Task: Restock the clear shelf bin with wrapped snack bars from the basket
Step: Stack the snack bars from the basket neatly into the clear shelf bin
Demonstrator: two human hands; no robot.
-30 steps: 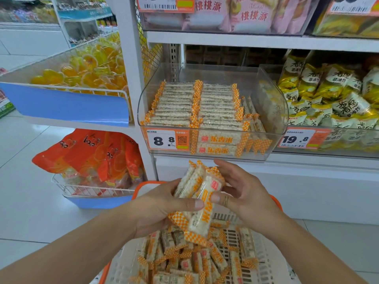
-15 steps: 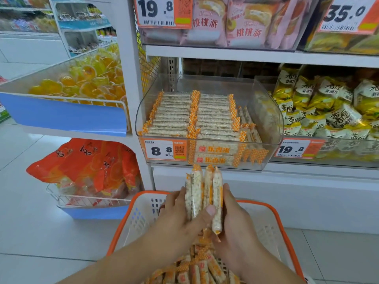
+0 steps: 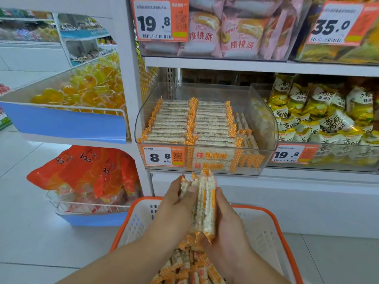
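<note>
A bundle of wrapped snack bars (image 3: 204, 206), white with orange checked ends, stands upright between both my hands, just below the bin's front. My left hand (image 3: 174, 210) presses on its left side with the thumb across the bars. My right hand (image 3: 227, 224) cups its right side and bottom. The clear shelf bin (image 3: 264, 128) sits on the middle shelf, holding two neat rows of the same bars and some loose ones at its right. Below my hands, the white basket with an orange rim (image 3: 264, 226) holds several more bars (image 3: 188, 267).
A price label reading 8.8 (image 3: 161, 156) is on the bin front. Yellow snack packs (image 3: 324, 115) fill the bin to the right, pink cake packs (image 3: 231, 31) the shelf above. At left hang a tray of yellow jellies (image 3: 82, 93) and a wire basket of orange bags (image 3: 88, 175).
The bars went from a loose fan to a squared upright bundle pressed between both hands, and the bundle has risen closer to the bin front. The view has tilted up.
</note>
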